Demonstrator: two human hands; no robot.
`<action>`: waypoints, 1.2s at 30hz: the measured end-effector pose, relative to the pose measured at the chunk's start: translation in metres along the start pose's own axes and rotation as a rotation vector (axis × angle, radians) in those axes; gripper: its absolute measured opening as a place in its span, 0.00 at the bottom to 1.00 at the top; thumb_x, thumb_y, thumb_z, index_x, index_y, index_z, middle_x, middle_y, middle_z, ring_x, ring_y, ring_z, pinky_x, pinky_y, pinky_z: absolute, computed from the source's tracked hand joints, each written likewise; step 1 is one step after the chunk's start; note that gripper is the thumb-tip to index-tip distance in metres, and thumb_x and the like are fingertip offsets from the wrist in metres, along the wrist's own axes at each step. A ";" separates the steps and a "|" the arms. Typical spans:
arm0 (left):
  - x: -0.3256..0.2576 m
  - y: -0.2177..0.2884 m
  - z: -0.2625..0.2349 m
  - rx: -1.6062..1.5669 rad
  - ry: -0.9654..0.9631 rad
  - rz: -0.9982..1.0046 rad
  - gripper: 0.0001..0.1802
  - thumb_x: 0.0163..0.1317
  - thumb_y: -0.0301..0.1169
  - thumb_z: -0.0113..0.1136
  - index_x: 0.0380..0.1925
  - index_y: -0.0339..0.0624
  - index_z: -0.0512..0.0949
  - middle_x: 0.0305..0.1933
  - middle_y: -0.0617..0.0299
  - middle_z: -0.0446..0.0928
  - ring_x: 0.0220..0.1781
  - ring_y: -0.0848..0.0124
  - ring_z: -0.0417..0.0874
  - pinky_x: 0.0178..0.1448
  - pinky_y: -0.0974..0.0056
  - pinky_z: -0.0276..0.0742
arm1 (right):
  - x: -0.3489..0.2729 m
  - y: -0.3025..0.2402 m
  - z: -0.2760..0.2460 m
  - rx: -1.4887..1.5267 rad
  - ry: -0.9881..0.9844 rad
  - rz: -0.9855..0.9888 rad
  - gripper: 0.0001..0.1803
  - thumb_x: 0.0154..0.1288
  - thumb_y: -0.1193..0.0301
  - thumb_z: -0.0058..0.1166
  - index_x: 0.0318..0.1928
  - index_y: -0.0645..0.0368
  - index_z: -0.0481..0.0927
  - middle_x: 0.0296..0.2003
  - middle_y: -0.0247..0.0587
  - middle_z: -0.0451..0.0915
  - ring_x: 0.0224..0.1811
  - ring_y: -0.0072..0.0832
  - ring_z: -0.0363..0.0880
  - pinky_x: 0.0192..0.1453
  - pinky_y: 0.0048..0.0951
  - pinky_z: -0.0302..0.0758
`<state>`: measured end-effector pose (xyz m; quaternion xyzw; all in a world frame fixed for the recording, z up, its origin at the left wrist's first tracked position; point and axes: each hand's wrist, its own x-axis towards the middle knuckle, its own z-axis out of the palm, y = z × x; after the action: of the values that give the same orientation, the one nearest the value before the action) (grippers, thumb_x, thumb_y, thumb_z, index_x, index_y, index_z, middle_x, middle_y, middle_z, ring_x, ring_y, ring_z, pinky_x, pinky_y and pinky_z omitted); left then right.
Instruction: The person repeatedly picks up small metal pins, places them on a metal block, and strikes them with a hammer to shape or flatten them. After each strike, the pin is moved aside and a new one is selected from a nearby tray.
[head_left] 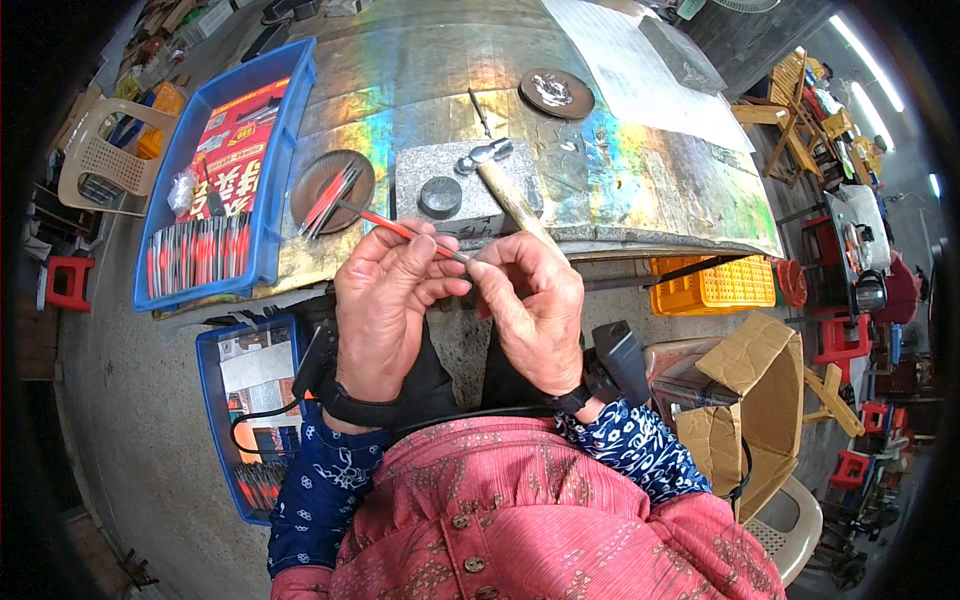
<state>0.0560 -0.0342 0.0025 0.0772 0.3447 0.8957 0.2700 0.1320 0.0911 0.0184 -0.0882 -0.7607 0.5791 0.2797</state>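
Both my hands meet above the table's near edge, holding one thin red-and-grey rod-like tool. My left hand pinches its red part, and a dark pointed end sticks out to the left. My right hand pinches the grey end between thumb and fingers, hiding its tip. Just beyond my left hand, a brown round dish carries a bundle of similar red-and-grey tools. Past my hands lies a grey stone block with a black round piece on it. A hammer rests across the block.
At the left, a blue bin holds a row of similar tools. Farther back are a thin dark tool and a second dish with whitish matter. Below stand another blue bin, a yellow crate and an open cardboard box.
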 end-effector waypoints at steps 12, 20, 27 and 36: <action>0.008 -0.004 -0.005 0.096 0.029 0.062 0.08 0.69 0.26 0.55 0.46 0.36 0.74 0.41 0.52 0.81 0.36 0.68 0.85 0.41 0.65 0.86 | 0.011 0.002 0.002 -0.275 -0.027 -0.191 0.05 0.58 0.80 0.60 0.33 0.63 0.77 0.27 0.44 0.76 0.24 0.35 0.76 0.30 0.31 0.72; 0.040 0.016 -0.015 0.313 0.018 0.167 0.08 0.70 0.26 0.54 0.46 0.36 0.73 0.38 0.54 0.80 0.35 0.69 0.84 0.37 0.68 0.85 | 0.031 0.007 -0.027 -0.614 -0.050 -0.379 0.08 0.57 0.79 0.63 0.36 0.62 0.78 0.29 0.43 0.76 0.26 0.35 0.76 0.31 0.31 0.73; 0.066 0.013 -0.014 0.541 0.013 0.330 0.05 0.65 0.20 0.56 0.40 0.32 0.75 0.32 0.58 0.81 0.30 0.76 0.82 0.31 0.74 0.80 | 0.036 0.017 -0.044 -1.021 -0.155 -0.318 0.23 0.54 0.73 0.63 0.51 0.59 0.73 0.37 0.47 0.72 0.39 0.44 0.77 0.40 0.40 0.75; 0.070 0.006 -0.010 0.695 0.031 0.354 0.04 0.64 0.20 0.58 0.38 0.34 0.77 0.31 0.63 0.80 0.30 0.80 0.80 0.31 0.77 0.77 | 0.029 0.028 -0.045 -0.914 -0.193 -0.186 0.28 0.57 0.73 0.61 0.58 0.61 0.69 0.37 0.50 0.74 0.38 0.48 0.78 0.39 0.44 0.76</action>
<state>-0.0092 -0.0060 -0.0048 0.2090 0.6129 0.7594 0.0637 0.1260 0.1503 0.0097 -0.0792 -0.9647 0.1633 0.1909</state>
